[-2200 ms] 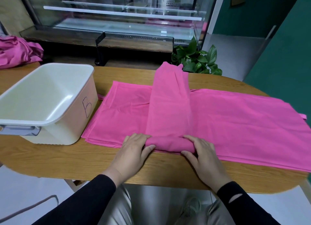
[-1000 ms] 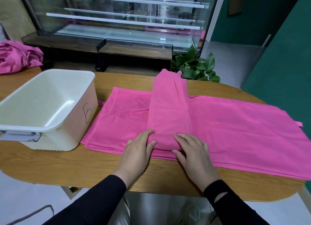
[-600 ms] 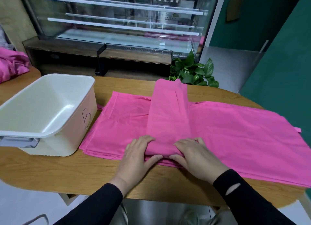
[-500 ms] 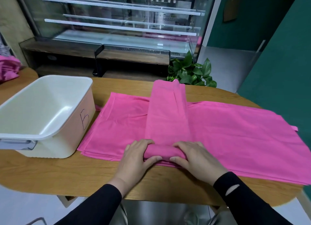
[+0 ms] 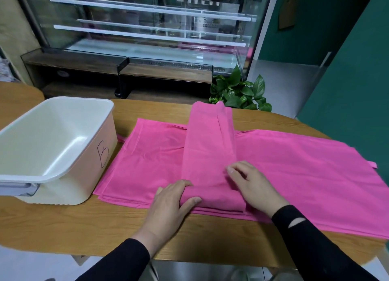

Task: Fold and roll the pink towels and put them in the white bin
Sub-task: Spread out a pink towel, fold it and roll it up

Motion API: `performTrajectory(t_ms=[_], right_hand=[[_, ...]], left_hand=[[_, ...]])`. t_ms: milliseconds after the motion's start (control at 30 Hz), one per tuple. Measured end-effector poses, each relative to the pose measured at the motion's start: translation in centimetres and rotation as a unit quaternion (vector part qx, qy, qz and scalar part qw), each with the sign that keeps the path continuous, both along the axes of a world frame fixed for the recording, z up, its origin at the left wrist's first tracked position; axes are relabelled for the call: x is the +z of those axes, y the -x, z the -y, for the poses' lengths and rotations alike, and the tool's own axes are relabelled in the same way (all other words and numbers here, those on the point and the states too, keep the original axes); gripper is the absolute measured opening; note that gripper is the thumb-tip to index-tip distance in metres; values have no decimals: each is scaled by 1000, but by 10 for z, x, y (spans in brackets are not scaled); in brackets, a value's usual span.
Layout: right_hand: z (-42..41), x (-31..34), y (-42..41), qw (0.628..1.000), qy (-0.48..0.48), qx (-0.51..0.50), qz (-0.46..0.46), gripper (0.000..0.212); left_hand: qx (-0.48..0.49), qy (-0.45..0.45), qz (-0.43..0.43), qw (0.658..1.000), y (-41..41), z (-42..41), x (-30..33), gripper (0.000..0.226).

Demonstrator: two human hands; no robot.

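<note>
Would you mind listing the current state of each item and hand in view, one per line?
Folded towel strip: lying on the stack, near end partly rolled.
Towel stack: spread flat on the table.
White bin: upright, empty.
Left hand: gripping the roll's left end.
Right hand: palm down on the roll's right side, fingers spread.
Table: bearing bin and towels.

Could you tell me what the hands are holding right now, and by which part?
The left hand grips the rolled near end of the folded pink towel; the right hand only rests on it.
</note>
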State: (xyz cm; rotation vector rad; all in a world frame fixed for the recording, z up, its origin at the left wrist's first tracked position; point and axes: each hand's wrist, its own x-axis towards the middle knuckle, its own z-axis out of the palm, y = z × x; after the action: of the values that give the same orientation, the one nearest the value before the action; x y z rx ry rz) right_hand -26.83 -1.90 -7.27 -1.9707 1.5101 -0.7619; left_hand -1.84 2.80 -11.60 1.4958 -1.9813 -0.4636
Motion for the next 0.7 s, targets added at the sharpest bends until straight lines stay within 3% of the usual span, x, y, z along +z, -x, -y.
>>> performTrajectory(t_ms=[100,233,367,533,633,700], right_hand=[[20,7,0,998,-43,-7,-47,25],[18,20,-6,999,8,26,-34,30],[-4,10,-14,971,8,131,-201,59],[17,6,-14,996,-38,38,-77,52],[56,2,-15,994,38,-100,-17,23],[87,-1,-17,987,10,-157,20,42]], left_hand=[[-27,-23,10,999,-2,11,8,56],[-21,-49,49,997,-5,31,17,58],[-42,-25,67,997,-3,45,18,49],[-121,46,157,979,-10,57,11,44],[-133,48,167,976,-10,67,10,47],[-147,47,157,975,-10,73,11,46]])
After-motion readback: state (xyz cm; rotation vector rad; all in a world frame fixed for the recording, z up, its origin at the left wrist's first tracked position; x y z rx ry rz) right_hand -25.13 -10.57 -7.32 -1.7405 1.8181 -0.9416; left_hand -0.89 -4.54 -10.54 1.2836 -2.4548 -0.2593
